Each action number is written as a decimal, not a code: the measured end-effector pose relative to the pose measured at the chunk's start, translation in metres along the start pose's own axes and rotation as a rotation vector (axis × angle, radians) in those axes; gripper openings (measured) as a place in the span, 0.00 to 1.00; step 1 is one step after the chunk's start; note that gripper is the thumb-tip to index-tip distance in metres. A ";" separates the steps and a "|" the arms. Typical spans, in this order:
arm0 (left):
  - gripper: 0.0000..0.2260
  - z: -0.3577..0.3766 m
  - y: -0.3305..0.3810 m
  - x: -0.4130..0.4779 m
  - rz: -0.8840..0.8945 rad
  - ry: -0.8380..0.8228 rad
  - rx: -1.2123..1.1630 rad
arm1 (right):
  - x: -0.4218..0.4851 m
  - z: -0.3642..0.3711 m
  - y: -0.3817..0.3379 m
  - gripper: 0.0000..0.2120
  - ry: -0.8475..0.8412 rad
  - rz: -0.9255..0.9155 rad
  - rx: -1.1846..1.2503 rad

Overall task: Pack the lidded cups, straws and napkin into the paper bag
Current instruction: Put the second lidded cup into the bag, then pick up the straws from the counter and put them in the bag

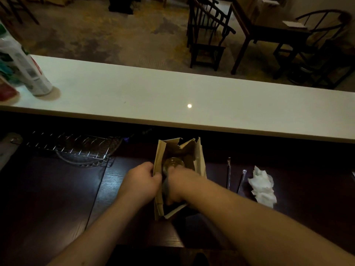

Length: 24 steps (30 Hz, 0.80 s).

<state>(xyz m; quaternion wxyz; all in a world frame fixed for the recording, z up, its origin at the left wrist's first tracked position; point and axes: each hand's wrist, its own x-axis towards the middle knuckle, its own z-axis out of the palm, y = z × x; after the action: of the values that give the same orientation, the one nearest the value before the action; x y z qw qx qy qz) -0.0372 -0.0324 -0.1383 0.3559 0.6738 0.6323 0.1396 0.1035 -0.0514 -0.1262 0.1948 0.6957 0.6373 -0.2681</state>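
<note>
A brown paper bag (198, 160) stands open on the dark wooden counter. Deep inside it sits a lidded cup (172, 163) with a clear lid. My left hand (141, 181) pinches the bag's left rim. My right hand (177, 186) reaches into the bag's near half, closed around a second lidded cup (165, 186), of which only a grey sliver shows. To the right of the bag lie two wrapped straws (228, 172) (241, 181) and a crumpled white napkin (263, 186).
A raised white ledge (172, 93) runs across behind the bag. A spray can (28, 72) stands at the ledge's left end. A wire rack (71, 145) sits on the counter at the left. Chairs and a table stand on the floor beyond.
</note>
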 end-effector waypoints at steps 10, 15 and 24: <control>0.06 0.002 0.001 -0.009 0.006 -0.058 0.032 | 0.000 0.034 -0.015 0.23 -0.015 -0.147 -0.156; 0.11 -0.004 -0.001 0.000 0.026 -0.085 0.104 | -0.039 0.004 0.008 0.07 0.524 -0.295 0.075; 0.04 0.002 0.014 -0.005 0.066 -0.044 0.219 | -0.002 0.080 0.214 0.30 0.087 0.692 0.492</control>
<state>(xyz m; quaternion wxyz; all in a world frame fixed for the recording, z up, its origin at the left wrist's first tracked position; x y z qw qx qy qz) -0.0260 -0.0371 -0.1291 0.2893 0.7319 0.6134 0.0667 0.3056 -0.1258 -0.2020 0.0746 0.9049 0.2909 -0.3015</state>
